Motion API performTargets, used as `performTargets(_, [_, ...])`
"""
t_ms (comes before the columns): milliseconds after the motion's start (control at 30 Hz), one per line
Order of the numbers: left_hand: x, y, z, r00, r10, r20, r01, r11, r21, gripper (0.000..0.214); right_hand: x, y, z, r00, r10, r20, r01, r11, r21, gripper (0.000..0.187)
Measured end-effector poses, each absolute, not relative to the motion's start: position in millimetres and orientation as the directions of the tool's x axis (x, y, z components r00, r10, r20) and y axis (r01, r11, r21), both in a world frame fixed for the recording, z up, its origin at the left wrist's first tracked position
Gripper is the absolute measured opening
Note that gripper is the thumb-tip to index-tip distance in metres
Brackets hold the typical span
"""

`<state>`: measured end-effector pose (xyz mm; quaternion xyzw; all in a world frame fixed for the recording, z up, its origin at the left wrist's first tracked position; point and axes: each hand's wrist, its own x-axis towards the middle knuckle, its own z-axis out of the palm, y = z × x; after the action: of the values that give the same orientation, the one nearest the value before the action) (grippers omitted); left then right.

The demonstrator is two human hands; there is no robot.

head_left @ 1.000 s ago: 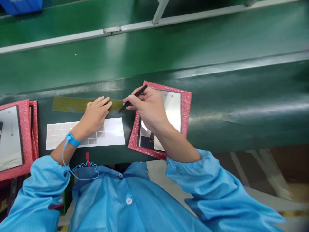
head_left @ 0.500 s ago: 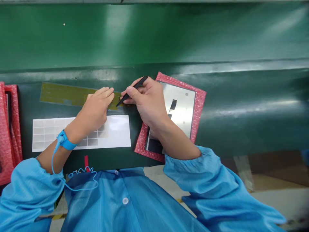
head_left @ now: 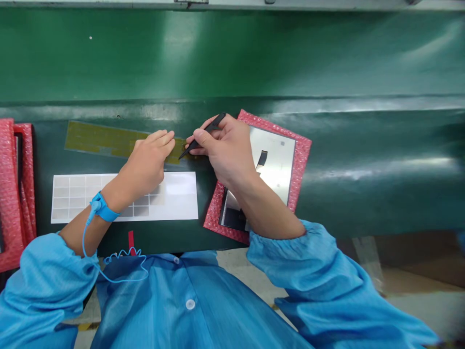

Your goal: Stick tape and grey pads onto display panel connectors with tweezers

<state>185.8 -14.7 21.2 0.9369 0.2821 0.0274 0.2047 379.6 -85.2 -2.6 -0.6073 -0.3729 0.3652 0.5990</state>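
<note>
My left hand (head_left: 147, 160) lies with its fingers stretched out on the right part of a translucent yellow-green strip sheet (head_left: 98, 139). Black pointed tweezers (head_left: 203, 134) are gripped in my right hand (head_left: 232, 152), their tip down at the strip's right end. What is at the tip is too small to make out. Below the left hand lies a white sheet (head_left: 179, 196) with rows of grey rectangular stickers, partly covered by the forearm. A silver display panel (head_left: 278, 165) with a short black flex cable rests on pink bubble wrap (head_left: 302, 160), partly under my right hand and forearm.
More pink bubble-wrap pouches (head_left: 9, 194) with dark-edged panels are stacked at the left edge. A blue wrist strap (head_left: 103, 207) trails a coiled cord (head_left: 125, 254) by the table's front edge, near a red tab (head_left: 131, 240). Green matting (head_left: 363, 169) covers the table.
The view has shifted slightly. Both hands keep nearly the same pose, with the tweezers' tip still at the right end of the yellow-green strip.
</note>
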Motion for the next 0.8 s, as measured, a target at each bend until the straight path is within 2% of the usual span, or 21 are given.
performTargets(300, [184,-13,13,0.842,0.539,0.012,0.481,-0.76,0.438,0.059,377,-85,-4,0.445,0.896,0.004,0.035,-0.013,-0.999,0.033])
performTargets(467, [185,-12,16,0.847,0.532,-0.018,0.488,-0.762,0.426,0.057,374,-83,-3,0.454,0.891,0.0,0.024,-0.012,-1.0,0.032])
performTargets(800, [181,-5,19,0.856,0.514,0.062,0.445,-0.792,0.418,0.05,392,-100,14,0.433,0.901,-0.022,-0.194,0.069,-0.979,0.048])
